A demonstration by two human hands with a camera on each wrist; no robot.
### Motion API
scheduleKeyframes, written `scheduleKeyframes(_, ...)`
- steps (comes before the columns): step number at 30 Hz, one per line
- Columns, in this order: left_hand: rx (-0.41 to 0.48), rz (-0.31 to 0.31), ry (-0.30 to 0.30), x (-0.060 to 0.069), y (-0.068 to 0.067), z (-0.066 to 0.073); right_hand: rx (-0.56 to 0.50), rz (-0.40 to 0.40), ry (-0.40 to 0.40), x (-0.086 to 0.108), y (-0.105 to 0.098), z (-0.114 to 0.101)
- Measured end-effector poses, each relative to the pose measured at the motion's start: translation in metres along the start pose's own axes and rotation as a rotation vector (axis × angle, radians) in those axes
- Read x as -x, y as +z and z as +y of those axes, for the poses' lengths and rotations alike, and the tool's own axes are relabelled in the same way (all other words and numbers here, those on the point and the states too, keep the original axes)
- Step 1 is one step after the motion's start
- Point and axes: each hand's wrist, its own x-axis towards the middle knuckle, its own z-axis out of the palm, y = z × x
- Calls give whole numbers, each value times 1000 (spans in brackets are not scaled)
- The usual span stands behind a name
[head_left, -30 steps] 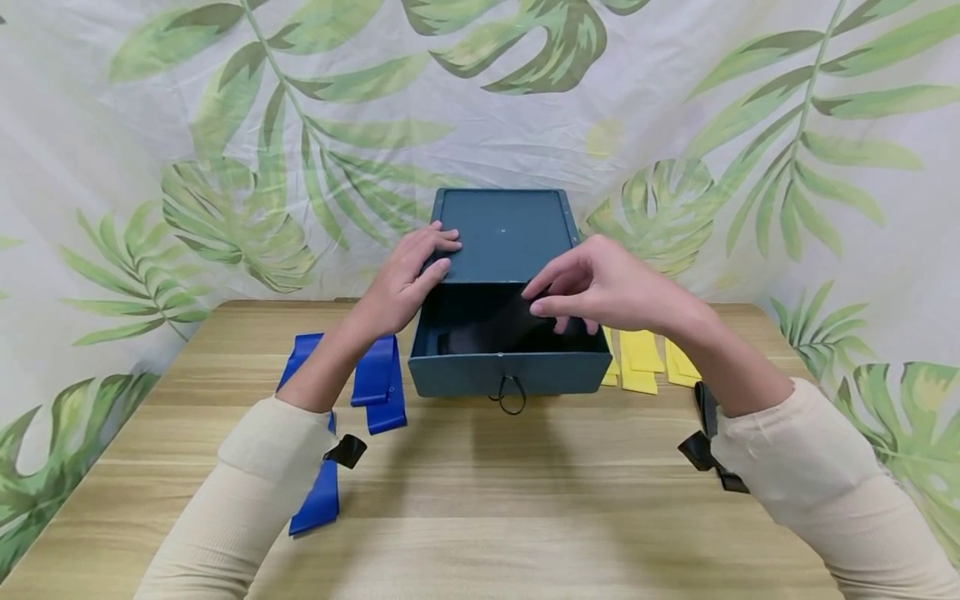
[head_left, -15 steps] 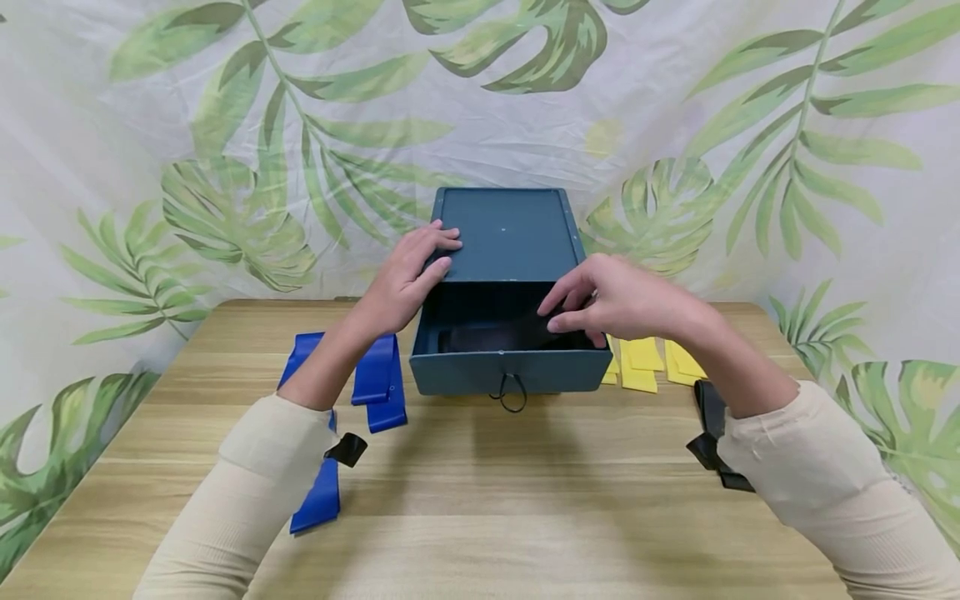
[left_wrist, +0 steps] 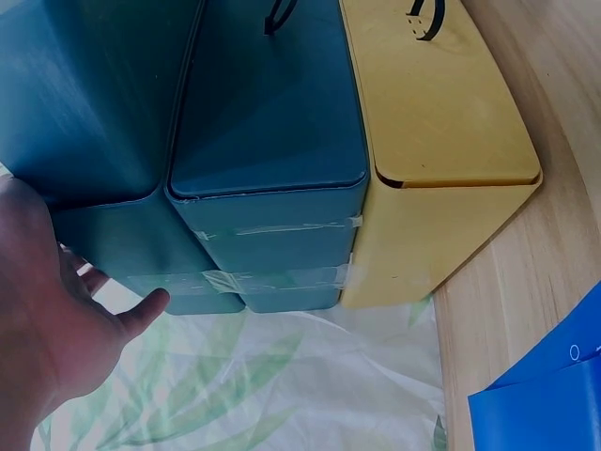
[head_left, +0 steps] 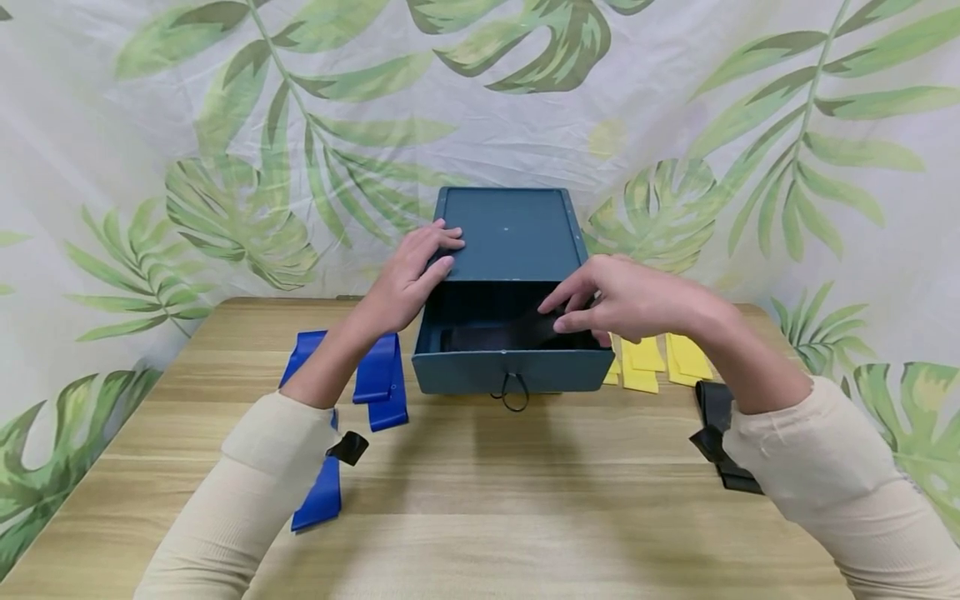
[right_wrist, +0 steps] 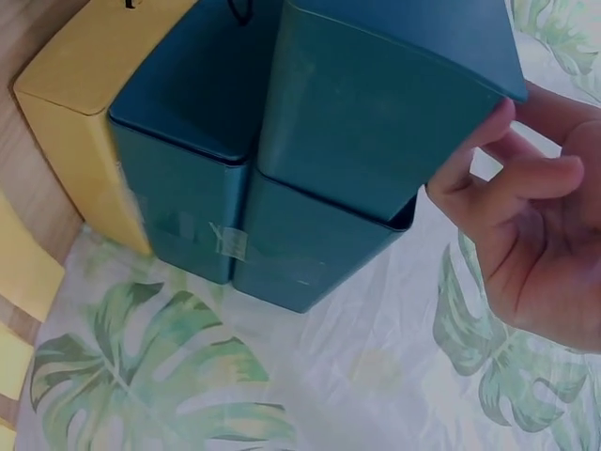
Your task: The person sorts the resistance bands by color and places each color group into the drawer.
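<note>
A dark teal drawer stands pulled out of the top of a stack, a black cord loop on its front. Inside it a black strip lies along the floor and rises at its right end to my right hand. There the thumb and curled fingers hold that end over the drawer's right side; shadow hides part of the grip. My left hand rests with relaxed fingers on the left edge of the teal top. In the left wrist view, the left hand lies against the upper unit's side.
Below are another teal drawer and a yellow one. Blue strips lie on the table at left, yellow pieces at right, black strips by the right forearm. A leaf-patterned cloth hangs behind.
My right hand has moved slightly right and down, and the black strip lies flatter and shows more in the drawer. The left hand has stayed on the top.
</note>
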Motion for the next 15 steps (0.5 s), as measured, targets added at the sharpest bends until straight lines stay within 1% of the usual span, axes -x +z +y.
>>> scheduleKeyframes(4,2,-1,-1,0,-1,0,0,-3,4,5,-3,-1)
scheduleKeyframes(6,2,-2,-2,0,-1,2,-5,15,-6,8,-4,0)
scheduleKeyframes(10,-2,-3,-2,0,-1,2,-33,105,-29,19,-7,6)
scheduleKeyframes(15,-9,-5,0,-1,-1,2,-102,243,-50,36,-13,21)
